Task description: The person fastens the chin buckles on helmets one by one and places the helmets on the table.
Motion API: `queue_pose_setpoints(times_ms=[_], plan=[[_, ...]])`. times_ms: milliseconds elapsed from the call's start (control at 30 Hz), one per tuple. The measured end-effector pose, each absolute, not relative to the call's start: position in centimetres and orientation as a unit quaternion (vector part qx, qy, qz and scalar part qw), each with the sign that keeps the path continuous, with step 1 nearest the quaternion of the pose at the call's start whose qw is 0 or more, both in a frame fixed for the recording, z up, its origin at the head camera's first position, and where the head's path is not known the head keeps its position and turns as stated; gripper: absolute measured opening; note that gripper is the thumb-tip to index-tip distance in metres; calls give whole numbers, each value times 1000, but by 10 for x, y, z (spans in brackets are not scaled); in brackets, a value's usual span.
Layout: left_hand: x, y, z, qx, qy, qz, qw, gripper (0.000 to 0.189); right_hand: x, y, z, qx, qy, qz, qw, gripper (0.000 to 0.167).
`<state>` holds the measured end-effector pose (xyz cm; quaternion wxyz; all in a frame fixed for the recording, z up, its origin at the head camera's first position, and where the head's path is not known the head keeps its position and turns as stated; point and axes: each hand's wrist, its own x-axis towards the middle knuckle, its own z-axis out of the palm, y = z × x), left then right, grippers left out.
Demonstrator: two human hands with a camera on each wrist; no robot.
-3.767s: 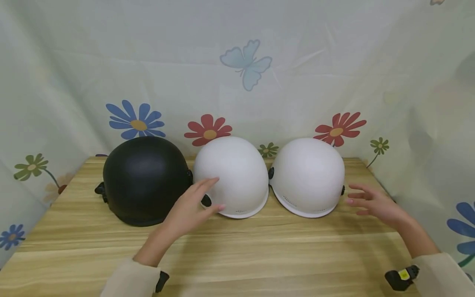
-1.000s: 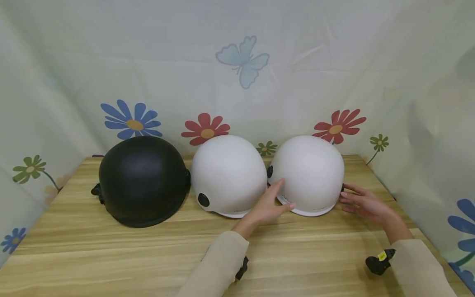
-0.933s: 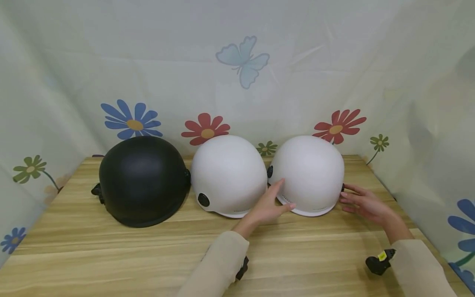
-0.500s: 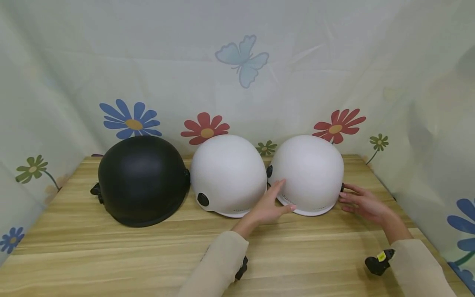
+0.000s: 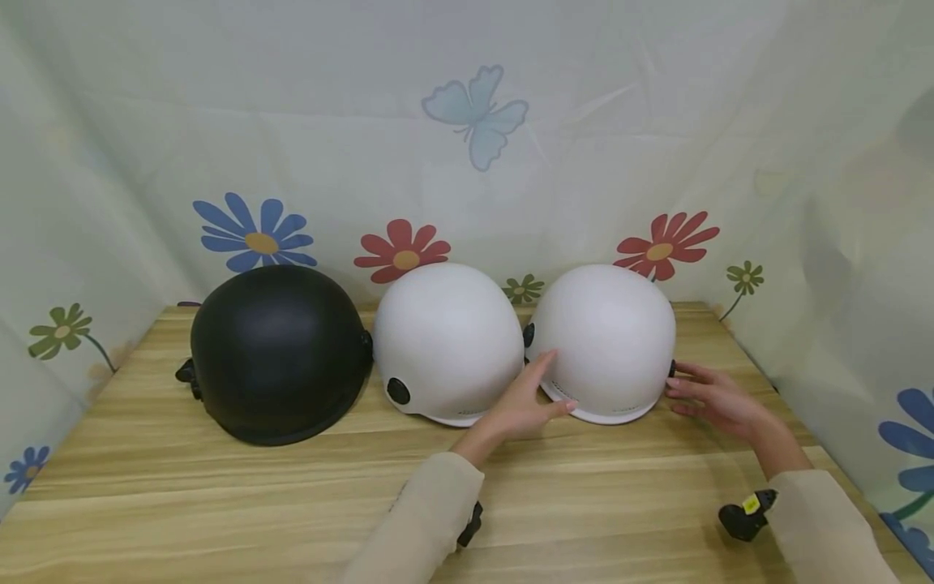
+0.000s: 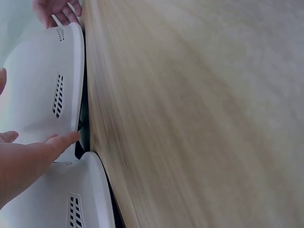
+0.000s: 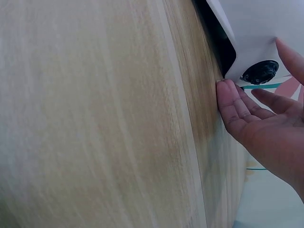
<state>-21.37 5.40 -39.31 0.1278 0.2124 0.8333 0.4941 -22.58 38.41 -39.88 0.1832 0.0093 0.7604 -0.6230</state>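
Three helmets stand side by side on the wooden table: a black helmet [image 5: 280,349] at left, a white helmet [image 5: 448,332] in the middle and another white helmet [image 5: 606,332] at right. My left hand [image 5: 520,408] is at the left side of the right helmet, thumb and fingers spread; in the left wrist view its thumb [image 6: 59,144] lies at the rim. At the opposite side, my right hand [image 5: 715,399] has its fingertips by the rim, below a round black knob [image 7: 260,72]. Both hands are on either side of this helmet, which rests on the table.
The wooden table [image 5: 584,511] stretches in front of the helmets. Behind and at both sides hangs a pale curtain [image 5: 328,146] printed with flowers and a butterfly. The middle helmet stands close beside my left forearm.
Since the oldest frame, my left hand has moved right, from the middle helmet to the right one. My right hand has come left to that helmet's side. Over the last second both hands stay nearly still.
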Motion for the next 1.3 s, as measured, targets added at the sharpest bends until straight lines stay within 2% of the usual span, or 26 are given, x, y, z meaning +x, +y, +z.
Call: queue_pose_setpoints(times_ms=[367, 867, 1167, 1300], plan=[[-213, 53, -395, 209, 827, 500, 148, 81, -224, 383, -399, -6, 759, -626, 177, 71], [-213, 48, -395, 221, 832, 493, 125, 78, -217, 377, -390, -10, 768, -618, 169, 65], [-211, 47, -390, 233, 829, 493, 125, 79, -210, 378, -375, -32, 770, -623, 137, 48], [-210, 44, -388, 239, 819, 507, 124, 78, -208, 373, -363, -26, 782, -610, 130, 49]])
